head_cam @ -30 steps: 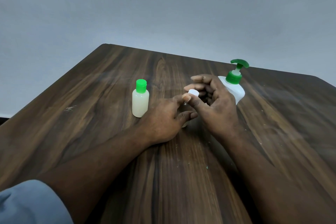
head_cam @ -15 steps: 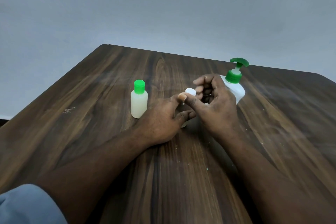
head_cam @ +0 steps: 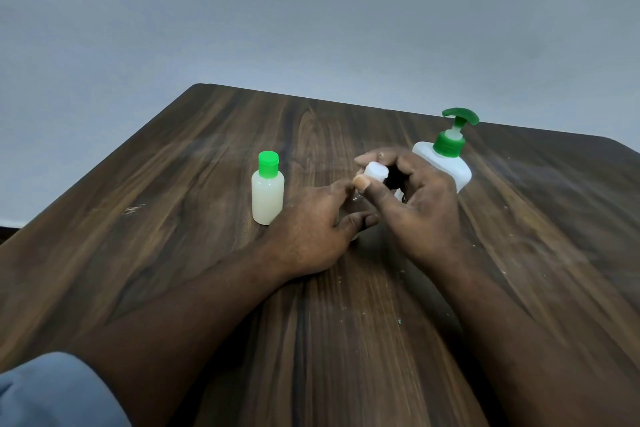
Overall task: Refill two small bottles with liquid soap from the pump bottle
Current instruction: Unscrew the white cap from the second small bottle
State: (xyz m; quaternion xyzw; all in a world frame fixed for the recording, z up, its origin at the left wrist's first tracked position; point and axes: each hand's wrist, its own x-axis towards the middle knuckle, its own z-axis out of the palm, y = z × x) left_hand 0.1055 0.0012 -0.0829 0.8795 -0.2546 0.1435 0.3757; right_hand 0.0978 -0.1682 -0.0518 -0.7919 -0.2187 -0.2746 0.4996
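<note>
A small bottle (head_cam: 267,196) with a green cap stands upright at centre left, filled with pale liquid. My left hand (head_cam: 311,229) wraps around a second small bottle that is almost wholly hidden behind the fingers. My right hand (head_cam: 412,204) pinches that bottle's white cap (head_cam: 376,172) between thumb and fingertips, just above my left hand. Behind my right hand stands the white pump bottle (head_cam: 446,165) with its green pump head.
Everything sits on a dark wooden table (head_cam: 173,218) whose far edge meets a plain grey wall. Small crumbs and specks lie on the wood near my right forearm. A blue-grey sleeve (head_cam: 52,392) shows at the bottom left.
My right hand's fingers have shifted around the white cap, which sits slightly higher and more tilted than before. The left hand keeps its hold and has barely moved.
</note>
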